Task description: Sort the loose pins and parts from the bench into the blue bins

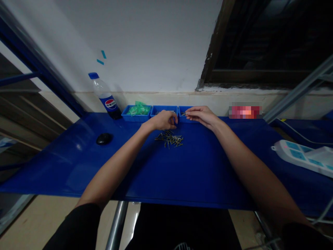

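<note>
A loose pile of small metal pins lies on the blue table. Just behind the pile, my left hand is curled shut; what its fingers hold is too small to make out. My right hand pinches a thin metal pin at its fingertips, over the rightmost of three small blue bins. The middle bin sits behind my left hand. The left bin holds green parts.
A soda bottle with a blue cap stands at the back left. A black mouse-like object lies left of the pile. A white power strip rests at the right. A wall runs behind the bins.
</note>
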`<state>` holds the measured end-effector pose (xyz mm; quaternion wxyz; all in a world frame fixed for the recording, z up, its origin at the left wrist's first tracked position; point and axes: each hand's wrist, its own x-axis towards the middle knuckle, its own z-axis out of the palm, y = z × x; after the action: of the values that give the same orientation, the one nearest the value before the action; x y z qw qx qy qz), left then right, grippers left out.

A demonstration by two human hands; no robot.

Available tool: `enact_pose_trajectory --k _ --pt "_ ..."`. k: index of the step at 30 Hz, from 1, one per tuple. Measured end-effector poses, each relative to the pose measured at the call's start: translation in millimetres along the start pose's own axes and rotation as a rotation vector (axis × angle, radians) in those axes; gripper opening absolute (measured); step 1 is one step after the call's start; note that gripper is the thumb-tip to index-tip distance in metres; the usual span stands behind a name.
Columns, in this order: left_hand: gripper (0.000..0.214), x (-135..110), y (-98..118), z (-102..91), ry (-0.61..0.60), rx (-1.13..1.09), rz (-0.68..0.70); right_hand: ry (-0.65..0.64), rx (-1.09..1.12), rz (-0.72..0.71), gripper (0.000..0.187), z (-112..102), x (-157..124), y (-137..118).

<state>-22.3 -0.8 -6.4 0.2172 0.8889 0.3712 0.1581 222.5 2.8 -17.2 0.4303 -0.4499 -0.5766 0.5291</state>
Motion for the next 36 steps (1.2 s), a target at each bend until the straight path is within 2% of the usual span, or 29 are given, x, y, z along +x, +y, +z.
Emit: enact_pose_trajectory --k 3,7,11,14,20,29,36 --pt "0.021 -0.8 -4.7 3.8 -0.162 0.025 0.028 0.137 -0.007 -0.046 0.014 -2.0 2.2 -1.5" --pt "0.025 0.2 -0.8 10.7 -0.256 0.089 0.009 0.271 -0.023 -0.053 0.017 -3.6 5.3 0.5" --pt "0.036 1.1 8.4 13.4 -0.348 0.120 -0.062 0.307 -0.023 -0.026 0.018 -3.4 6.5 3.0" --pt "0.045 1.5 11.5 14.9 -0.366 0.129 -0.084 0.300 -0.017 -0.012 0.015 -2.6 6.7 3.4" --pt "0.044 1.2 8.9 17.9 -0.324 0.122 -0.049 0.279 -0.034 -0.012 0.012 -2.3 5.6 2.8" --pt "0.036 1.4 2.2 9.9 -0.105 0.096 0.091 0.204 -0.058 0.018 0.010 1.1 0.4 -1.0" --pt "0.035 0.8 5.3 2.7 0.030 -0.011 0.132 0.136 -0.083 0.055 0.010 2.6 -0.1 1.0"
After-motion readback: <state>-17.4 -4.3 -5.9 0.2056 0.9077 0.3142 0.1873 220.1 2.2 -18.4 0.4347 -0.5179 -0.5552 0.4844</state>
